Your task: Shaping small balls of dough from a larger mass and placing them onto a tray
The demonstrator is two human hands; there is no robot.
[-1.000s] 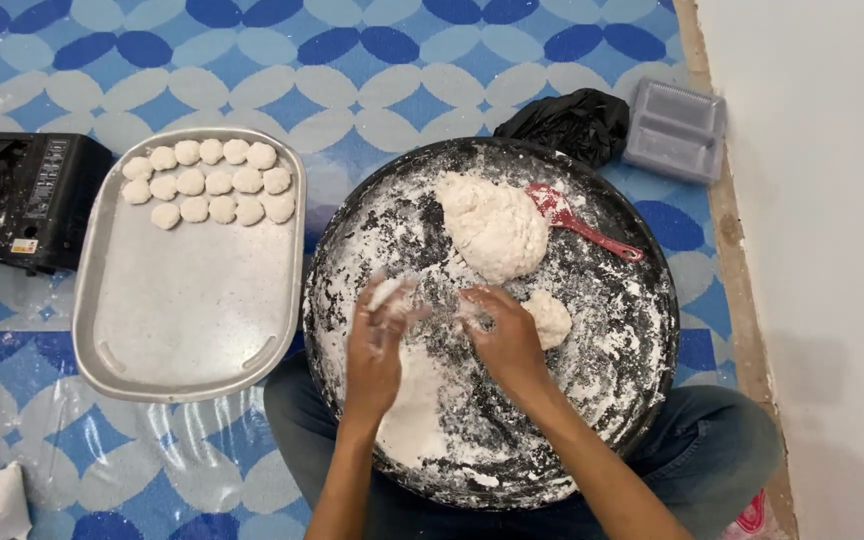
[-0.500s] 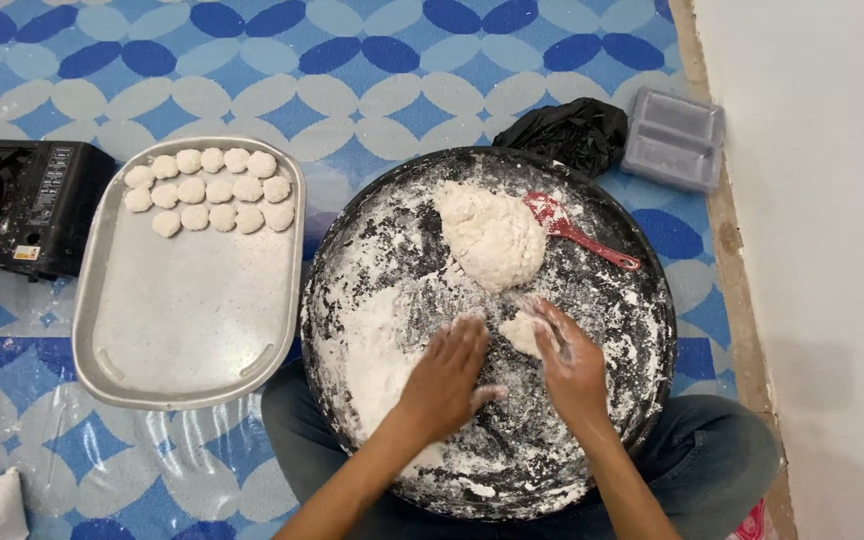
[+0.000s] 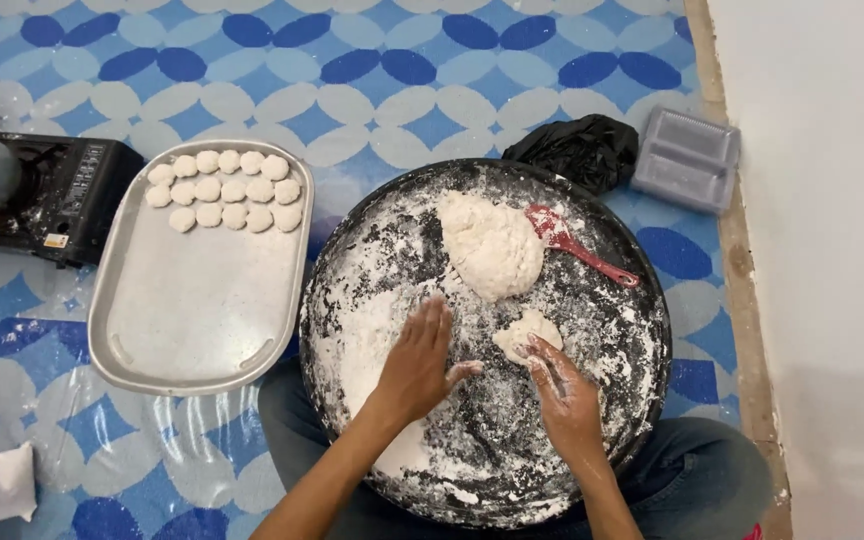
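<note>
On the floured round pan [image 3: 592, 200], left hand [image 3: 417, 360] is pressing flat and open; right hand [image 3: 562, 385] is fingering a small dough piece [image 3: 524, 332], apparently shaping it; a full grasp seems needed.

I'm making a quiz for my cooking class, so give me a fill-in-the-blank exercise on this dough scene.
1. The right hand touches a small piece of ____ on the round floured pan.
2. The left hand lies flat on the ____ spread over the pan.
3. The spatula beside the big dough lump is ____ in colour.
4. The dough balls sit on a ____ tray.

Missing words: dough; flour; red; metal
</note>
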